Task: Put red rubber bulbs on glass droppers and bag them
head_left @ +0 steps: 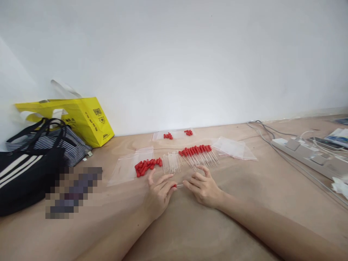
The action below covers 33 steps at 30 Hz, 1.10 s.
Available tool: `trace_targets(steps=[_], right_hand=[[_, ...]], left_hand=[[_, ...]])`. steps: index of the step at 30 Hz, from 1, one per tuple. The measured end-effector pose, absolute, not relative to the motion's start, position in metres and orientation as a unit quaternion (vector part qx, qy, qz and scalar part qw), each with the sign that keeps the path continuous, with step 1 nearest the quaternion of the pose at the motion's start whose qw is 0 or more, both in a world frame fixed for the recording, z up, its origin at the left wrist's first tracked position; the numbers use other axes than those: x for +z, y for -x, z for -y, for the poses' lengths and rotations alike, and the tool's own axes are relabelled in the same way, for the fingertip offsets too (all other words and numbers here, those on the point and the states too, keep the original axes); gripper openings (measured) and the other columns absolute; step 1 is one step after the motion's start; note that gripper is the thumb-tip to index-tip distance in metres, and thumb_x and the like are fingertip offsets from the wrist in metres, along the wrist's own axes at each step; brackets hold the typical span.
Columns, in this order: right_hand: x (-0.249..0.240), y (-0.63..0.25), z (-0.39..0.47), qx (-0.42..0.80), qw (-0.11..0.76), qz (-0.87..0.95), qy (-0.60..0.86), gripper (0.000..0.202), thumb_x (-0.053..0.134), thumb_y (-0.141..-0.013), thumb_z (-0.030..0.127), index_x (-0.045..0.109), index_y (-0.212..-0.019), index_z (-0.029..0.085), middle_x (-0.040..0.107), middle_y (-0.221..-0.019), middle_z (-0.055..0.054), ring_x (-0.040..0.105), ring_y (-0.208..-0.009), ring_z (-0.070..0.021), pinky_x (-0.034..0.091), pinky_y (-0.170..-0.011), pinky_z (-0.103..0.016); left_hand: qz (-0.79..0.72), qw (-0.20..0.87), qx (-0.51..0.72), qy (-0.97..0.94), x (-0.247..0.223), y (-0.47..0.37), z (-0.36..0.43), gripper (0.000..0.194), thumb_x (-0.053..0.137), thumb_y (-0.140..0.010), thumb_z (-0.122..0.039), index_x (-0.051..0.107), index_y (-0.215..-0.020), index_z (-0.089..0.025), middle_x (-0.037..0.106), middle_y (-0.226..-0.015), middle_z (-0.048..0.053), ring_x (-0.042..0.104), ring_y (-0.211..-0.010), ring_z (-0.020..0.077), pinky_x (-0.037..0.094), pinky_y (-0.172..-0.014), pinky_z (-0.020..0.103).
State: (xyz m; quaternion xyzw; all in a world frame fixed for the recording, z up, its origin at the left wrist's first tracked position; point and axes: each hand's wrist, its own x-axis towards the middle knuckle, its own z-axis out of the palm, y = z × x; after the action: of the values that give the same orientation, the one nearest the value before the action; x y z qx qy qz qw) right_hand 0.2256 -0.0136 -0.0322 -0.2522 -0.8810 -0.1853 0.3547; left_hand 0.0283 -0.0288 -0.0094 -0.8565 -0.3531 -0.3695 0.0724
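My left hand (160,192) pinches a red rubber bulb (174,186), mostly hidden by the fingers. A thin clear dropper tube (179,186) runs from the bulb to the closed fingertips of my right hand (203,187), which grip its other end. Just beyond my hands lies a row of bare clear tubes (171,163). To the right of them is a row of droppers with red bulbs fitted (199,154). Loose red bulbs (146,166) are heaped at the left, partly on a clear zip bag (122,167).
Another bag with red bulbs (168,136) lies by the wall. More clear bags (235,148) are at the right. A power strip (307,154) with cables stands far right. A yellow bag (89,119), a black bag (29,177) and a blurred-out item (77,192) are left.
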Motion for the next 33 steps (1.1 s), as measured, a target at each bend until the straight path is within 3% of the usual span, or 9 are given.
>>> trace_targets(steps=[14,20,25,33], right_hand=[[-0.026,-0.215,0.018,-0.109,0.372,0.875,0.289,0.022,0.037,-0.078,0.013,0.057,-0.071,0.018,0.051,-0.057,-0.001,0.039,-0.065,-0.0139,0.028,-0.082,-0.037],[-0.026,-0.216,0.015,-0.078,0.371,0.881,0.282,0.02,0.039,-0.078,0.011,0.058,-0.075,0.017,0.053,-0.061,-0.001,0.04,-0.068,-0.0141,0.028,-0.083,-0.036],[-0.024,-0.222,0.009,-0.034,0.375,0.871,0.316,0.017,0.042,-0.083,0.019,0.059,-0.083,0.019,0.06,-0.07,-0.001,0.043,-0.073,-0.0146,0.026,-0.083,-0.036],[-0.023,-0.229,0.009,-0.028,0.354,0.876,0.325,0.014,0.046,-0.084,0.025,0.058,-0.083,0.02,0.06,-0.067,0.001,0.046,-0.076,-0.0133,0.02,-0.086,-0.036]], left_hand=[[0.357,0.056,-0.342,0.867,-0.007,-0.033,0.032,0.018,0.041,-0.084,-0.017,0.055,-0.073,-0.02,0.066,-0.066,-0.004,0.063,-0.075,0.0142,0.005,-0.101,0.045],[0.358,0.041,-0.337,0.87,-0.008,-0.032,0.03,0.017,0.041,-0.084,-0.019,0.056,-0.074,-0.021,0.066,-0.066,-0.005,0.062,-0.077,0.0148,0.004,-0.1,0.045],[0.38,0.056,-0.338,0.859,-0.005,-0.022,0.024,0.01,0.051,-0.081,-0.029,0.057,-0.087,-0.025,0.068,-0.08,-0.003,0.059,-0.089,0.019,0.004,-0.1,0.047],[0.396,0.075,-0.342,0.849,-0.001,-0.021,0.025,0.013,0.048,-0.081,-0.021,0.059,-0.074,-0.024,0.066,-0.068,-0.006,0.058,-0.083,0.0167,0.003,-0.101,0.049]])
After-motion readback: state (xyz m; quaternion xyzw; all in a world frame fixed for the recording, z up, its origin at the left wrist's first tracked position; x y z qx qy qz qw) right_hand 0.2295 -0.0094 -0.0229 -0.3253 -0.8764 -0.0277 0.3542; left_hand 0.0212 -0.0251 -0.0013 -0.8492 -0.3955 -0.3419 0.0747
